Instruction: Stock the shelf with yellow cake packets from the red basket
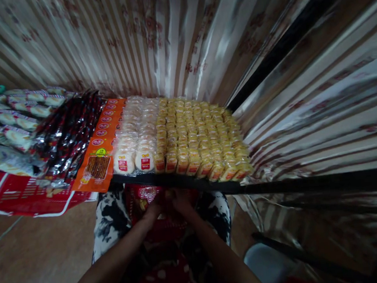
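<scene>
While your left hand (155, 209) and right hand (181, 202) meet low in front of you, both touch a red snack package (143, 198) under the black surface (192, 183); the dim light hides whether the fingers grip it. Just above the hands, yellow packets (201, 136) and white round cakes (135, 133) lie in rows. Farther left of your left hand sit dark wrapped sticks (69, 134).
</scene>
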### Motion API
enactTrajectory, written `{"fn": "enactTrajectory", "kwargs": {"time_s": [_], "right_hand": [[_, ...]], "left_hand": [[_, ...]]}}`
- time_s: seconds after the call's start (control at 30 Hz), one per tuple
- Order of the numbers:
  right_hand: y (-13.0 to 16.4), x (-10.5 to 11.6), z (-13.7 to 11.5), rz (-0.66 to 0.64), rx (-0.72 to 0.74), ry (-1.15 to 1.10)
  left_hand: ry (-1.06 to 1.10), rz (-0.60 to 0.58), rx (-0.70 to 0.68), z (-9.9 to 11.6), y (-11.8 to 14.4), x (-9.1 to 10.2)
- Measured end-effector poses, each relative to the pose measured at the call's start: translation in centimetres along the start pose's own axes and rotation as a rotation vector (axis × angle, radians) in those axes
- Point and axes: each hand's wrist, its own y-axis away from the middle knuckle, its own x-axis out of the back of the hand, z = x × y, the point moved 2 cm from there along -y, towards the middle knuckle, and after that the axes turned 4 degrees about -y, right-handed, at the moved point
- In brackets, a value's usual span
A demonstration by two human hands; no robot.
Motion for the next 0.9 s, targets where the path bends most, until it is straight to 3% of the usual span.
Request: {"fn": "enactTrajectory", "kwargs": {"time_s": [0.2,0.53,0.7,0.9], "right_hand": [[2.0,1.7,0.0,0.012,0.025,-0.279],[6.5,5.8,-2.2,0.097,0.086,-0.498],[8.4,7.3,-3.0,0.167,0.137,-0.456],[8.8,9.4,-3.3,0.280,0.210,-0.398]], "left_hand": [[0.170,-0.143,-0.044,2.2,4.2,0.1],[0.225,-0.123,-0.278,5.0,6.3,-1.3],[0.005,-0.122,-0.399,7.7,7.3,-2.0],[-0.363,0.087,-0.566,11.4,8.2,-2.2]]}}
